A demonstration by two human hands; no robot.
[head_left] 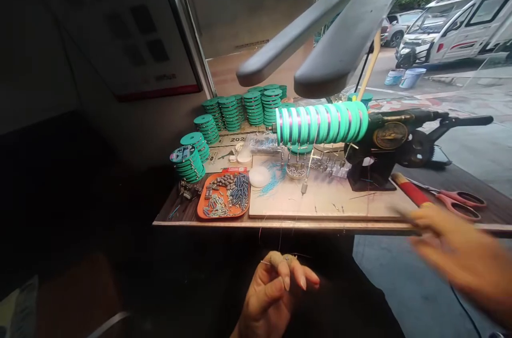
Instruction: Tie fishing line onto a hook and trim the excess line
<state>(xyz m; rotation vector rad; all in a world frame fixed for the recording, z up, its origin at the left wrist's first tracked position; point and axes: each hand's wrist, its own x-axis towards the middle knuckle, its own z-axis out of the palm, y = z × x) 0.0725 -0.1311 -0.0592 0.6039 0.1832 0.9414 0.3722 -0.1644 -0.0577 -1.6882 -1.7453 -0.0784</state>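
My left hand (pixel 272 292) is below the table edge, thumb and forefinger pinched on a thin fishing line that runs up to the table. Out to the right, my right hand (pixel 460 250) is smeared by motion. A thin dark thing sticks out from its fingers, too blurred to name. Just behind that hand are a red-wrapped handle (pixel 414 191) and pink-handled scissors (pixel 460 204). Above the board (pixel 272 211), a row of green line spools (pixel 320 123) sits on a black hand-cranked winder (pixel 390 135). Line ends with small weights (pixel 304 187) hang from the spools.
An orange tray (pixel 200 204) of sinkers and small tubes stands left of the board. Stacks of green spools (pixel 229 114) line the back left. Blue line pieces (pixel 274 177) lie by a white round lid (pixel 260 177). A grey two-armed lamp (pixel 332 50) hangs over the winder.
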